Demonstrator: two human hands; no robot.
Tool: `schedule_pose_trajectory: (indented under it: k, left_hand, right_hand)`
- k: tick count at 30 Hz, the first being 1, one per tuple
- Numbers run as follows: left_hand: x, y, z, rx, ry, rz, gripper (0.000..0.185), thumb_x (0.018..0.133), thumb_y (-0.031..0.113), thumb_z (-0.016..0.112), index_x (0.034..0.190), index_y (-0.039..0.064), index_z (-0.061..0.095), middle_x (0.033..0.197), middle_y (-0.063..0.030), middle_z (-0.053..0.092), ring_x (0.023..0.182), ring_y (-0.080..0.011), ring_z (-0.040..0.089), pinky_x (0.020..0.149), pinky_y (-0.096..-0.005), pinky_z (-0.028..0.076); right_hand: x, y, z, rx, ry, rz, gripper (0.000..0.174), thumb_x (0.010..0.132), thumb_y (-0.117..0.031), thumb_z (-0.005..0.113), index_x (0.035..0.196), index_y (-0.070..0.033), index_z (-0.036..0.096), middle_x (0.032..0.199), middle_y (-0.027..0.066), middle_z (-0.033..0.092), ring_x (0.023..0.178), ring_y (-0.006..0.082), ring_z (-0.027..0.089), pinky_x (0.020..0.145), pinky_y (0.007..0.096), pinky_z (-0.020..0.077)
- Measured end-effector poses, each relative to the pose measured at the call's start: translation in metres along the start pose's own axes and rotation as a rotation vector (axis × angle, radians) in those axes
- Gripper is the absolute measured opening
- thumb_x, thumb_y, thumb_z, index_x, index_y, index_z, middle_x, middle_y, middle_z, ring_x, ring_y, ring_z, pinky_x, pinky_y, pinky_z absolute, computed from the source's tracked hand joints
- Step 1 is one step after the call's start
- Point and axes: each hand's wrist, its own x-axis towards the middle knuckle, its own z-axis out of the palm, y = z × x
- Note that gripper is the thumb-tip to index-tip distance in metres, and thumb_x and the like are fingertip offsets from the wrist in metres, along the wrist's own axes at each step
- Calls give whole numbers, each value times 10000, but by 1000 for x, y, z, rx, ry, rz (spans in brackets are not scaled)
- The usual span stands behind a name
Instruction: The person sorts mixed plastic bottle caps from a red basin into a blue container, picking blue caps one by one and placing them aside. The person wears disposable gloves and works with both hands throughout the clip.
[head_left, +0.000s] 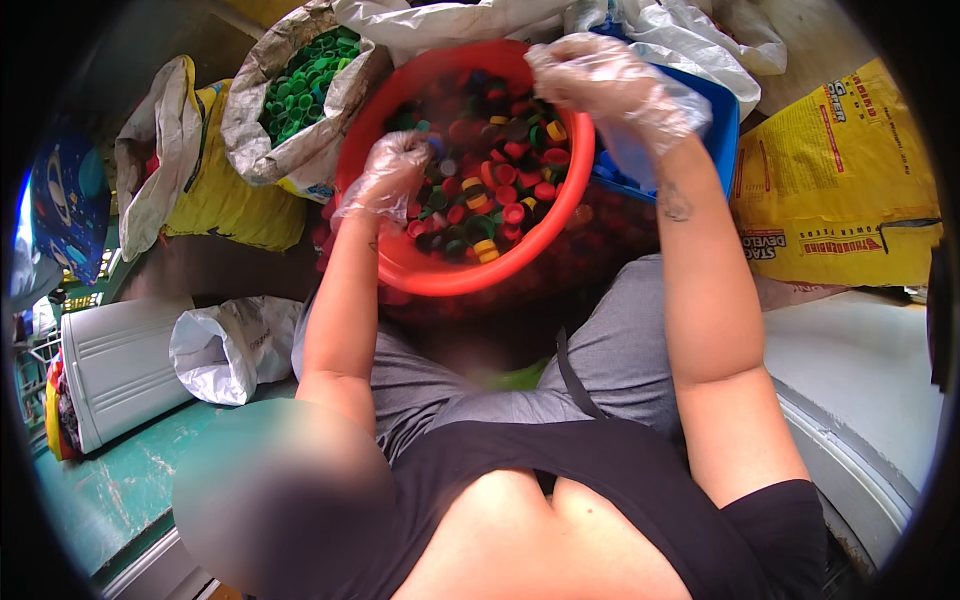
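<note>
A round red plastic basin (442, 281) holds many plastic bottle caps (510, 195) in red, green, yellow and dark colours. Inside its left side, my left hand (394, 169) wears a clear plastic glove, with the fingers curled and a blue cap (434, 144) at the fingertips. My right hand (592, 75), gloved in the same clear plastic, is above the basin's upper right rim with bent fingers; whether it holds anything cannot be seen. Under and beside my right wrist stands a blue plastic container (720, 112) with blue caps (615, 171) in it.
An open white sack (244, 142) of green caps stands left of the basin, beside a yellow sack (232, 202). More white sacks (465, 22) lie behind. A yellow feed sack (840, 180) is at right. A white plastic container (127, 367) and white bag (232, 349) rest at left.
</note>
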Motion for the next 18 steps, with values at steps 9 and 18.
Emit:
schedule_pose_trajectory:
  k: [9,18]
  left_hand:
    - [-25,81,13,97,16,407,248,877,101,698,1109,26,742,931,-83,741,793,-154,690,737,-319,553]
    - [-10,-26,71,623,-607,175,377,879,151,644,1240,66,714,1330,-159,666,1131,-305,678,965,-408,543]
  right_hand:
    - [32,8,65,-24,-223,41,393,910,-232,784,1228,-33,668,1158,101,668,1000,218,684,850,353,575]
    - [-33,18,-68,-406,80,188,286,921,-349,728,843,-86,648,684,17,595,622,130,535,602,313,442]
